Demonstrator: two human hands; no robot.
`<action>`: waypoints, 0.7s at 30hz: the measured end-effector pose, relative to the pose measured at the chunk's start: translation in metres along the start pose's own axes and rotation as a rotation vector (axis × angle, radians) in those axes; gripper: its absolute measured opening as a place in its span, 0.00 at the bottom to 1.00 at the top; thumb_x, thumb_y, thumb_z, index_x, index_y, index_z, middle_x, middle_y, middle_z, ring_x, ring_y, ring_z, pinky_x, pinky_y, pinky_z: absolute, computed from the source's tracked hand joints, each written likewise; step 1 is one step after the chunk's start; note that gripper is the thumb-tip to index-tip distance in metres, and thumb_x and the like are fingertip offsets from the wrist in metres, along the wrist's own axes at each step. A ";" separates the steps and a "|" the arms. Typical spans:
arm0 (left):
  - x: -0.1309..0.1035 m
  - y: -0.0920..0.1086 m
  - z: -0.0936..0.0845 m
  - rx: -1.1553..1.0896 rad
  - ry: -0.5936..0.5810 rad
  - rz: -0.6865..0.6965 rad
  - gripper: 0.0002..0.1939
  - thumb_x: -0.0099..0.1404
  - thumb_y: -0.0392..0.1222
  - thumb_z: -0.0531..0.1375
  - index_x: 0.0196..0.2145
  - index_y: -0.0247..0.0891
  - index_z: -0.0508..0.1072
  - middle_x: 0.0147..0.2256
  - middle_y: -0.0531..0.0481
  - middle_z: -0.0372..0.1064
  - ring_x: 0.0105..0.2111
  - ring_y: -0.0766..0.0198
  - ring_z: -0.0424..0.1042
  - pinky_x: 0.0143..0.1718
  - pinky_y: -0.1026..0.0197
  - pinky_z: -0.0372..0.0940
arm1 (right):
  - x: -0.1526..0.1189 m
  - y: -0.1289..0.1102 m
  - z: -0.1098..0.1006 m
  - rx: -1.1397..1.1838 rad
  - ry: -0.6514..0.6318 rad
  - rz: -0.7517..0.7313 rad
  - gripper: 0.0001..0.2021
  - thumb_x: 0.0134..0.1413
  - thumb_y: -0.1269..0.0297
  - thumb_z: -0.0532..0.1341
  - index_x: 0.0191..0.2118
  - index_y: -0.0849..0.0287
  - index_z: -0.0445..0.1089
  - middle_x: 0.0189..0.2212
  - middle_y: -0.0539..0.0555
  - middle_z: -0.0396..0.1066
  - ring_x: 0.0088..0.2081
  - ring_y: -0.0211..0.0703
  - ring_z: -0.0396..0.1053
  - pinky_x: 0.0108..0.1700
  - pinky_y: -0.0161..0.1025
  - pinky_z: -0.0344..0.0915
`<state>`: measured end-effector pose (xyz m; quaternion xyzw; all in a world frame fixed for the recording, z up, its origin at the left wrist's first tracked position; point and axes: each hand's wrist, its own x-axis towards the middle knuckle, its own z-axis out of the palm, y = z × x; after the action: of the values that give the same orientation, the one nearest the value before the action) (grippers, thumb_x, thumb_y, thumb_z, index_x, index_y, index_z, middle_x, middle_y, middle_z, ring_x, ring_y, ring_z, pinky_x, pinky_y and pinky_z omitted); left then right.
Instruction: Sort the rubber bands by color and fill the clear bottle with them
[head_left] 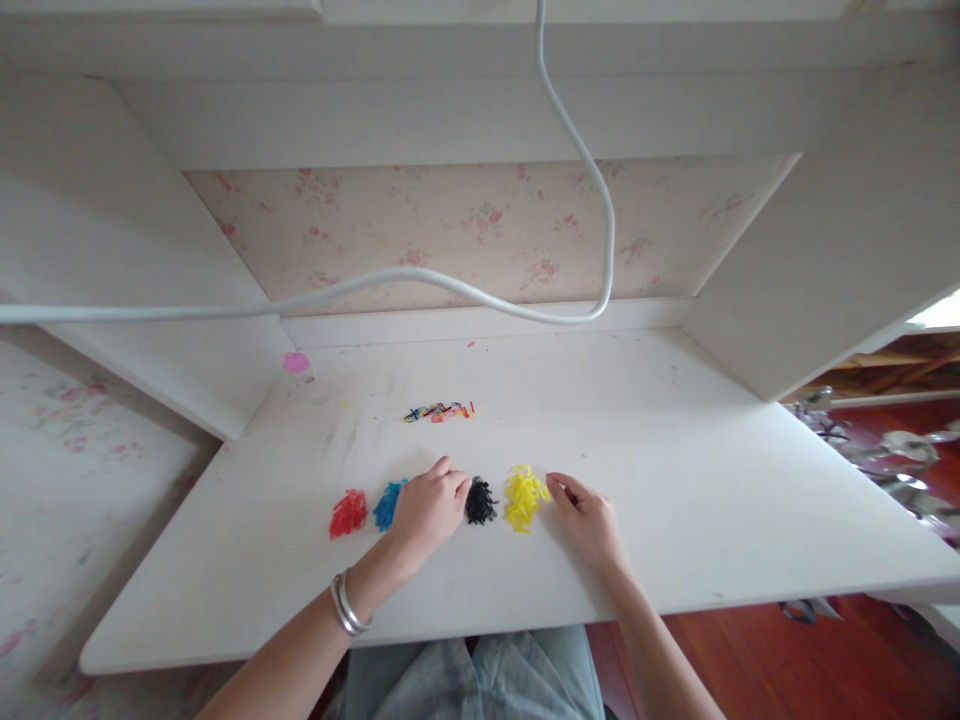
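Note:
Four colour heaps of small pieces that look like rubber bands lie in a row on the white desktop: a red heap (348,513), a blue heap (386,506), a black heap (480,501) and a yellow heap (524,497). My left hand (430,507) covers part of the blue heap, its fingers closed at the left edge of the black one. At the right edge of the yellow heap, my right hand (589,518) has thumb and finger pinched together. Whatever either pinch holds is too small to make out. Farther back lies a mixed-colour strip of bands (439,412).
A white cable (420,275) hangs across the view above the desk (675,470). Side panels and a low back ledge (487,322) bound the desktop. A pink item (296,362) sits at the back left corner, and a tiny red band (471,344) lies near the ledge.

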<state>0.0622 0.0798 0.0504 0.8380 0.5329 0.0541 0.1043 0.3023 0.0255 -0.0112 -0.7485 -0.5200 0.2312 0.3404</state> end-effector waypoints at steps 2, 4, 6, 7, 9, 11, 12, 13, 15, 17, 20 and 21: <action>0.002 0.002 0.003 0.000 -0.001 0.013 0.19 0.70 0.48 0.46 0.33 0.44 0.75 0.36 0.50 0.68 0.30 0.66 0.71 0.31 0.64 0.60 | 0.000 0.002 0.001 0.012 0.005 0.005 0.23 0.56 0.46 0.50 0.40 0.55 0.76 0.30 0.53 0.77 0.30 0.42 0.71 0.34 0.35 0.64; 0.005 0.002 0.006 0.008 -0.003 0.025 0.19 0.70 0.48 0.46 0.34 0.45 0.75 0.36 0.51 0.68 0.31 0.66 0.71 0.31 0.64 0.61 | 0.000 0.004 0.002 0.027 0.010 0.003 0.23 0.56 0.45 0.50 0.40 0.55 0.76 0.30 0.53 0.76 0.30 0.42 0.71 0.34 0.35 0.63; 0.007 0.001 0.009 0.017 -0.020 0.033 0.19 0.70 0.48 0.46 0.34 0.45 0.75 0.36 0.51 0.68 0.32 0.65 0.71 0.32 0.64 0.61 | 0.000 0.005 0.003 0.037 0.012 0.001 0.23 0.56 0.46 0.50 0.40 0.55 0.76 0.30 0.53 0.76 0.30 0.42 0.71 0.34 0.35 0.63; 0.008 0.000 0.010 0.019 -0.035 0.037 0.18 0.70 0.47 0.46 0.34 0.45 0.75 0.36 0.50 0.68 0.32 0.65 0.72 0.32 0.64 0.61 | 0.000 0.006 0.003 0.038 0.012 0.001 0.23 0.56 0.46 0.51 0.39 0.55 0.76 0.30 0.53 0.76 0.30 0.42 0.71 0.35 0.35 0.63; 0.011 -0.002 0.009 0.011 -0.065 0.045 0.18 0.70 0.46 0.47 0.33 0.44 0.75 0.36 0.50 0.69 0.32 0.65 0.72 0.33 0.64 0.61 | 0.000 0.006 0.003 0.034 0.010 0.003 0.22 0.56 0.46 0.51 0.39 0.54 0.76 0.30 0.53 0.76 0.30 0.42 0.71 0.35 0.35 0.63; 0.013 -0.006 0.005 -0.017 -0.074 0.032 0.17 0.69 0.45 0.47 0.32 0.43 0.75 0.36 0.50 0.69 0.32 0.65 0.72 0.34 0.64 0.61 | 0.000 0.005 0.003 0.029 0.005 0.007 0.22 0.56 0.47 0.51 0.39 0.54 0.76 0.30 0.52 0.76 0.30 0.41 0.71 0.34 0.35 0.63; 0.013 -0.009 0.002 -0.040 -0.063 0.014 0.17 0.69 0.44 0.47 0.33 0.43 0.75 0.37 0.50 0.69 0.33 0.65 0.72 0.35 0.64 0.62 | -0.001 0.005 0.003 0.028 0.004 0.008 0.21 0.56 0.47 0.51 0.40 0.54 0.76 0.30 0.52 0.76 0.30 0.41 0.71 0.34 0.34 0.63; 0.013 -0.013 -0.002 -0.071 -0.043 -0.010 0.17 0.69 0.44 0.47 0.33 0.43 0.75 0.37 0.50 0.70 0.33 0.66 0.72 0.36 0.64 0.62 | -0.001 0.004 0.003 0.029 0.004 0.009 0.21 0.56 0.47 0.51 0.40 0.54 0.76 0.30 0.52 0.76 0.30 0.41 0.71 0.34 0.35 0.63; 0.010 -0.024 -0.010 -0.148 0.022 -0.066 0.16 0.69 0.44 0.48 0.34 0.44 0.75 0.38 0.50 0.70 0.35 0.65 0.72 0.39 0.64 0.62 | -0.001 0.004 0.003 0.042 0.009 0.017 0.22 0.56 0.47 0.51 0.40 0.55 0.76 0.30 0.53 0.76 0.31 0.42 0.71 0.35 0.35 0.63; 0.001 -0.037 -0.015 -0.234 0.114 -0.103 0.16 0.69 0.45 0.48 0.35 0.43 0.75 0.38 0.50 0.71 0.37 0.65 0.72 0.42 0.64 0.63 | 0.001 0.006 0.002 0.079 0.012 0.038 0.23 0.54 0.46 0.52 0.40 0.56 0.77 0.30 0.54 0.76 0.31 0.43 0.71 0.35 0.36 0.64; -0.025 -0.057 -0.014 -0.355 0.251 -0.141 0.16 0.68 0.47 0.48 0.35 0.41 0.74 0.37 0.49 0.72 0.39 0.63 0.71 0.43 0.63 0.64 | 0.007 0.008 0.000 0.144 0.002 0.092 0.23 0.52 0.45 0.54 0.40 0.58 0.77 0.29 0.53 0.76 0.31 0.43 0.70 0.34 0.36 0.64; -0.035 -0.063 -0.011 -0.395 0.279 -0.169 0.17 0.68 0.49 0.48 0.35 0.41 0.74 0.37 0.48 0.73 0.38 0.62 0.71 0.42 0.63 0.64 | 0.010 0.007 0.000 0.157 -0.003 0.110 0.23 0.51 0.45 0.55 0.40 0.58 0.77 0.29 0.53 0.76 0.30 0.42 0.69 0.33 0.36 0.63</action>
<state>-0.0109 0.0751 0.0471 0.7382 0.5895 0.2634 0.1953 0.3104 0.0334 -0.0164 -0.7466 -0.4590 0.2908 0.3839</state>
